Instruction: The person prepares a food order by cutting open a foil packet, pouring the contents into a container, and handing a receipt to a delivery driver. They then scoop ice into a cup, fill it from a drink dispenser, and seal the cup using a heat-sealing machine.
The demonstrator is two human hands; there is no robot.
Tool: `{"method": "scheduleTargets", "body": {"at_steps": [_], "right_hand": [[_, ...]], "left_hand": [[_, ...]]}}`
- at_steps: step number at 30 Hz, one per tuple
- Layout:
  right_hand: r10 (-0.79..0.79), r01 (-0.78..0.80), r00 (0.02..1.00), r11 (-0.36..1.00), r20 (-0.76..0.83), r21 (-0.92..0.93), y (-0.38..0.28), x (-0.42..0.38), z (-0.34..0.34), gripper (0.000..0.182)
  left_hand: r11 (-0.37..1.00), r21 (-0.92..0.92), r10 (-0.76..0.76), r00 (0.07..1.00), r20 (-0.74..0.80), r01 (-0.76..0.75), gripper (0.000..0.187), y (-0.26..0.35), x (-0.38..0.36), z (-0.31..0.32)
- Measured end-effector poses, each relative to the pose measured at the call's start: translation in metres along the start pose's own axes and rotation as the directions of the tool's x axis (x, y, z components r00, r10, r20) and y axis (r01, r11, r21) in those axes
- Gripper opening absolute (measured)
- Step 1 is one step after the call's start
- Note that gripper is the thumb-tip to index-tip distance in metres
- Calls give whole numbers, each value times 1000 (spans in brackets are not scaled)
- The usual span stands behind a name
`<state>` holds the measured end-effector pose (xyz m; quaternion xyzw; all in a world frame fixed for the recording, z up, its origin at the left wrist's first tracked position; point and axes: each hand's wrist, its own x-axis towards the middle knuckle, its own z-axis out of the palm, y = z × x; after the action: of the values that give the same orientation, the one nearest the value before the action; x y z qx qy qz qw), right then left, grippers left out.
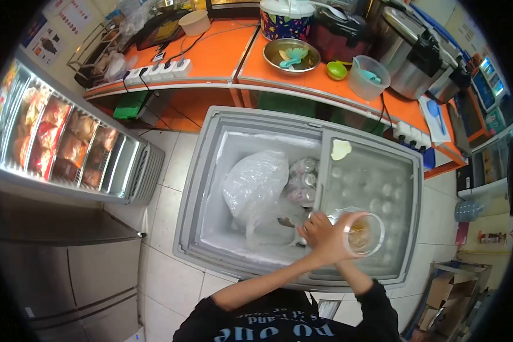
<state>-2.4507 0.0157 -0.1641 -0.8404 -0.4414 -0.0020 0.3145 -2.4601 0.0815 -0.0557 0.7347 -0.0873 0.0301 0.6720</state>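
I stand over a white chest freezer (208, 171) whose left half is uncovered. My left hand (320, 232) reaches in from the lower left, its fingers closed around the handle of a small metal scoop (285, 222) just above the freezer floor. Beside that hand is a clear plastic cup (363, 233) with amber liquid, held by my right hand (344, 255), which is mostly hidden under the cup. Inside the freezer lie a large clear bag of ice (255, 188) and several sealed cups (302, 180).
The freezer's sliding glass lid (376, 182) covers its right half, with a pale scrap (341, 149) on it. Behind it runs an orange counter (222, 54) with a power strip (158, 70), a metal bowl (291, 55), a plastic jug (368, 78) and cookers (410, 54). A display chiller (62, 142) stands to the left.
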Motion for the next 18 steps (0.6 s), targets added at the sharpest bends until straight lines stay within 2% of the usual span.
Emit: {"method": "scheduleTargets", "body": {"at_steps": [1, 2, 3, 5, 7, 10, 13, 14, 15, 17, 18], "right_hand": [[99, -92, 995, 983, 34, -160, -10, -4, -10, 21], [267, -278, 955, 958, 132, 75, -21, -27, -4, 20], [395, -463, 878, 843, 270, 274, -36, -58, 2, 20], [351, -422, 894, 869, 280, 258, -93, -71, -17, 21], [394, -480, 876, 767, 279, 425, -119, -82, -7, 26], [560, -690, 713, 667, 421, 281, -133, -76, 16, 29], [478, -504, 859, 725, 183, 469, -104, -38, 48, 24], [670, -668, 706, 526, 228, 526, -92, -25, 67, 24], [810, -773, 511, 287, 286, 566, -75, -16, 92, 24], [831, -810, 354, 42, 429, 585, -14, -13, 171, 32], [816, -834, 332, 20, 473, 552, 18, -8, 201, 33]], "left_hand": [[988, -151, 16, 999, 50, -8, 81, -12, 11, 18], [988, -156, 23, 996, 86, -9, 81, -24, 22, 35], [985, -171, 31, 993, 116, -11, 82, -36, 31, 52], [982, -188, 12, 981, 195, 25, 82, -63, 41, 83], [981, -170, -40, 950, 311, 97, 82, -86, 45, 105], [989, -106, -49, 899, 435, 105, 87, -91, 49, 118], [983, 184, -55, 964, 260, 7, 98, -79, 35, 109], [993, 92, -99, 955, 281, 76, 91, -69, 35, 87], [989, 4, -140, 942, 304, 146, 85, -60, 33, 52], [996, 51, -83, 967, 243, 72, 79, -58, 23, -30], [883, 453, -189, 977, 102, 124, 81, -55, 8, -67]]}}
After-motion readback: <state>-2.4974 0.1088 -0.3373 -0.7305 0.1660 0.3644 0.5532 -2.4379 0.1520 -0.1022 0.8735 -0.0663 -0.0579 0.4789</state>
